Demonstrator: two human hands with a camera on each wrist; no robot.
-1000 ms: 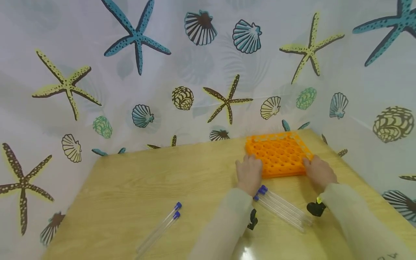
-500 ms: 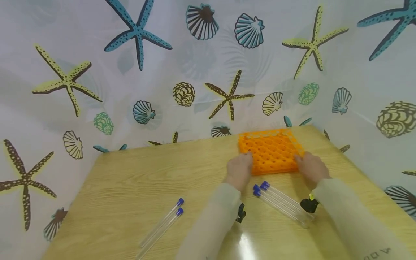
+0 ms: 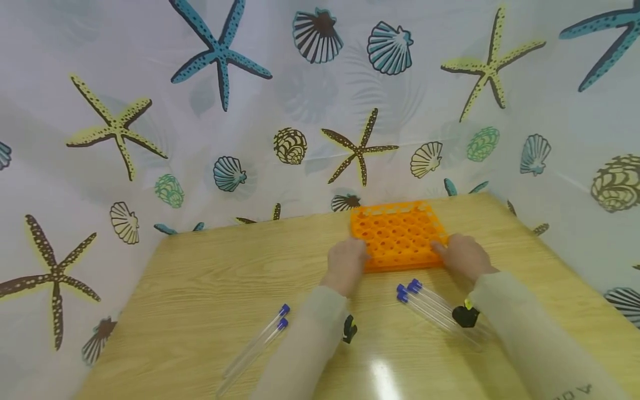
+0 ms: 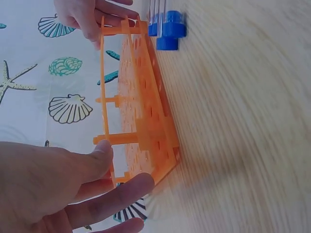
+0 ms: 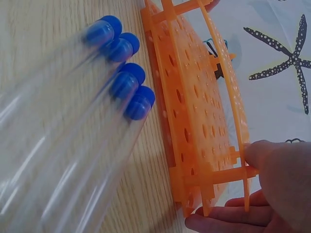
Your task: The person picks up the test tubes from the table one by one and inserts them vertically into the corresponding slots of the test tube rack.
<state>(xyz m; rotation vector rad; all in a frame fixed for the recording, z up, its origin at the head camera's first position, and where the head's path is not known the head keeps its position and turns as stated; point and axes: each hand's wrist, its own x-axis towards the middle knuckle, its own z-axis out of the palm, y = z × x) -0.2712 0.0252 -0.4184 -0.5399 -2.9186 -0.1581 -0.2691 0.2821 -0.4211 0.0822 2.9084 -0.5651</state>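
An orange test tube rack (image 3: 398, 236) with rows of round holes sits toward the back of the table. My left hand (image 3: 346, 264) grips its left end; in the left wrist view the thumb (image 4: 102, 151) presses the top plate and the fingers lie along the end. At the opposite end my right hand (image 3: 466, 256) holds the rack, its thumb on the top plate and fingers (image 5: 233, 216) underneath the end in the right wrist view. Just in front of the rack lie several clear test tubes (image 3: 440, 311) with blue caps, partly below the right wrist.
Two more blue-capped test tubes (image 3: 255, 350) lie side by side on the wooden table (image 3: 220, 278), left of the left forearm. A white curtain (image 3: 310, 94) printed with starfish and shells hangs behind the table and along its sides.
Both hands have moved the rack leftward along the back of the table, away from the right edge. The loose tubes stay where they lay, and the head view has shifted slightly.
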